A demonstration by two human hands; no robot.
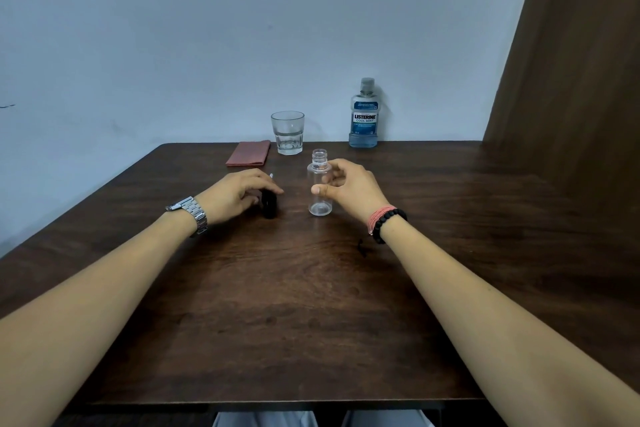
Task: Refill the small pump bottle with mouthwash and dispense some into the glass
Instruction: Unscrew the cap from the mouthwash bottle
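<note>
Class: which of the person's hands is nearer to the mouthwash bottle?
Right. The right hand is by the small bottle, in front of the mouthwash bottle; the left hand lies farther left on the pump cap.

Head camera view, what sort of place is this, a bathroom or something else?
Probably an ordinary room at home, not a bathroom: a dark wooden table pushed against a plain painted wall, with a brown curtain on the right. No sink or tiles show.

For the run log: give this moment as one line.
left hand: sets black pump head on table | right hand: loosely around empty uncapped pump bottle | Listerine bottle: capped | glass: untouched
</note>
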